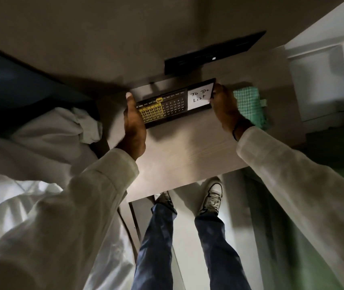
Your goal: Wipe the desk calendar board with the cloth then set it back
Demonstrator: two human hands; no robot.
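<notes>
While person stands at tabletop [179, 155], both hands grip desk calendar board [175, 103], one at each end. Left hand [134, 126] clasps left end, thumb over top edge. Right hand [224, 105] clasps right end beside white "To Do List" panel. Board at far part of tabletop; whether it touches surface, cannot tell. Green cloth [250, 105] lies on tabletop just right of right hand.
</notes>
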